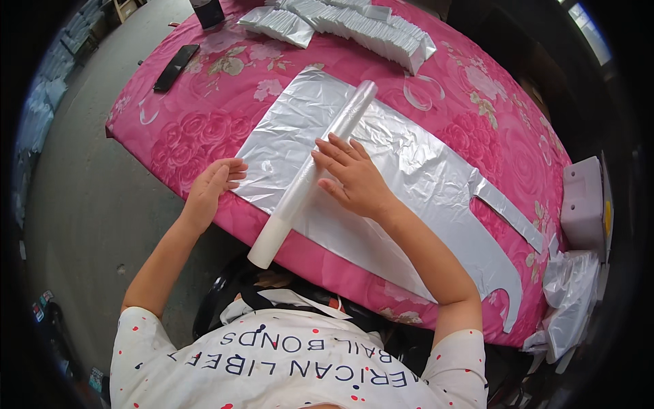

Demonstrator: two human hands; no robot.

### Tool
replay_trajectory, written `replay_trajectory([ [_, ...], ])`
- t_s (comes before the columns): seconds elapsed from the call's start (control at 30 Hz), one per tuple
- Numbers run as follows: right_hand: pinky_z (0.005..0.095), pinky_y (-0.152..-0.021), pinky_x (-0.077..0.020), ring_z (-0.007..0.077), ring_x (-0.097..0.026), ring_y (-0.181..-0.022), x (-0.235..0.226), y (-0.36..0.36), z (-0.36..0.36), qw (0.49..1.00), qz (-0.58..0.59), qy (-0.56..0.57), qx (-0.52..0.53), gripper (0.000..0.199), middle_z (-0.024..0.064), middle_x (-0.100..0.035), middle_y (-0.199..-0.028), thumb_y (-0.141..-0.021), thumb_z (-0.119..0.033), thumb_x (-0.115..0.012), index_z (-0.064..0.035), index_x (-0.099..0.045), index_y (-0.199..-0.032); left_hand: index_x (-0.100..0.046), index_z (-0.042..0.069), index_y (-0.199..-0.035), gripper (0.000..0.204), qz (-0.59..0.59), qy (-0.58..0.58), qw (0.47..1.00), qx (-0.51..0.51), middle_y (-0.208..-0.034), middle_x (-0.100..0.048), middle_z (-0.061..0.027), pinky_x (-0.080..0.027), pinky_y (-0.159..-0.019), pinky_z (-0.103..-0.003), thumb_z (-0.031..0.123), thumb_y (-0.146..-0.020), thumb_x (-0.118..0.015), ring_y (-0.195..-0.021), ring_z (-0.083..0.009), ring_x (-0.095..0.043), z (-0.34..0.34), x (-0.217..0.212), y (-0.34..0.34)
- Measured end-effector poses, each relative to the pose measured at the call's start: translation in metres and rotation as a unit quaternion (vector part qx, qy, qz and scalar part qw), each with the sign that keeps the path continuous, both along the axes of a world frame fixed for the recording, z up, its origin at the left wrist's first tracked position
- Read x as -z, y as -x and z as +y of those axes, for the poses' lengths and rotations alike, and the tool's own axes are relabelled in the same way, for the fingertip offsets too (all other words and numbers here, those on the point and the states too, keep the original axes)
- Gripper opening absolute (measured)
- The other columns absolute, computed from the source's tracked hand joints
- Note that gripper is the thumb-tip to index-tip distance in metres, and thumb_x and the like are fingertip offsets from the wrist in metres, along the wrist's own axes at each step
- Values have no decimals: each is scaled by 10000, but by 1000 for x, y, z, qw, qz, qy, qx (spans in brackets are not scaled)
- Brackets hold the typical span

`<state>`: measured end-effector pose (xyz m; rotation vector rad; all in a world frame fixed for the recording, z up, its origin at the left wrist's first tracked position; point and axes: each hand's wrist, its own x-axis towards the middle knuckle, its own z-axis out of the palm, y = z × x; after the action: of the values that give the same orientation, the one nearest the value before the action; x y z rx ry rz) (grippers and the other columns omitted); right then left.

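A long roll [283,221] of clear, whitish film lies slantwise across a silvery plastic vest-type bag [402,170]. The bag is spread flat, with its two handle strips toward the right, and its surface is wrinkled. My right hand [354,176] rests on the roll's middle, fingers spread and stretched out, not wrapped round it. At the bag's left edge is my left hand [210,191], its fingers extended and close together, with nothing visible in it. Whether its fingertips touch the bag, I cannot tell. The roll's near end juts past the table edge.
Pink floral cloth covers the table [197,136]. Folded white packets [368,31] stand in rows at the far side. A black phone-like object [176,68] and a dark cup-like container [208,12] lie far left. Clear plastic bags [572,293] hang beside a pale box [582,204] at right.
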<state>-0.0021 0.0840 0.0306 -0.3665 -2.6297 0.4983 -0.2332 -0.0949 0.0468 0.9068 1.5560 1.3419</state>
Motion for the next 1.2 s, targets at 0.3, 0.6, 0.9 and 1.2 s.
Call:
replay_trajectory([
  [0.3,474,-1100,-120,335,-218,-1344,16,154,-25,989,12,32,143,498,210,-310,-1405,-854,-228,-462,11,-432,-1289,-362,-37,-1291,661,550,78,831,-25,-1130,-480,-210,-405,-895,-378,166,-745,-674,-1019,-354,-491,-42,5,-45],
  [0.6,350,-776,-502,204,-565,-898,6,144,-39,687,311,643,135,646,151,-509,-1069,-785,-190,-634,19,-283,-1285,-477,-5,-1174,563,-176,114,977,33,-1007,-615,-107,-520,-742,-289,203,-718,-734,-811,-134,-611,-39,-7,-42],
  [0.9,318,-701,-521,156,-574,-780,-49,58,-36,566,355,742,62,575,87,-542,-891,-763,-160,-675,6,-344,-1203,-308,-71,-1322,835,-453,65,856,239,-1065,-579,-175,-513,-696,-305,467,-769,-626,-780,-181,-603,-19,6,-69],
  [1.2,303,-695,-519,178,-598,-802,-10,8,-38,603,374,685,165,564,115,-551,-956,-795,-150,-688,26,-348,-1211,-458,18,-1159,464,-178,194,944,198,-779,-550,-49,-487,-587,-260,330,-851,-609,-637,-118,-564,-11,8,-107],
])
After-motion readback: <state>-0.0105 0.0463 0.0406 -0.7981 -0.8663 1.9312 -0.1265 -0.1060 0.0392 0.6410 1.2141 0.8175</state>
